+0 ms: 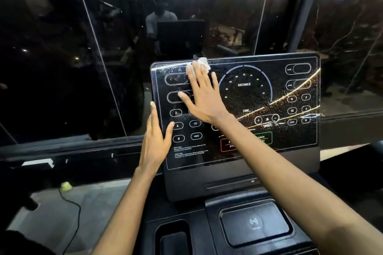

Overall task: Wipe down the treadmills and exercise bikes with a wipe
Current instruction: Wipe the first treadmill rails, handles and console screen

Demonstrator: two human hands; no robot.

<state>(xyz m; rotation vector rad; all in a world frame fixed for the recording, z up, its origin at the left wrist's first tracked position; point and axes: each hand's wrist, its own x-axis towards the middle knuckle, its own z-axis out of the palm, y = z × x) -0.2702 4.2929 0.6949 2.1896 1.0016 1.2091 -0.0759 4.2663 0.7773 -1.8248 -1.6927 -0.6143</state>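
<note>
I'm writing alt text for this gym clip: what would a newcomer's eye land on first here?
First comes the glossy black treadmill console in the centre, marked with white dials and number buttons and streaked with light reflections. At its upper left, the right hand presses a white wipe flat against the glass, while the left hand rests on the console's left edge.

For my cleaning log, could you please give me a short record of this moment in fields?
machine: treadmill console
wipe: white, crumpled, near the console's upper left edge
right hand: flat, fingers straight, pressing the wipe
left hand: braces the console's left edge, thumb on its face
below: charging pad, cup holder
</note>
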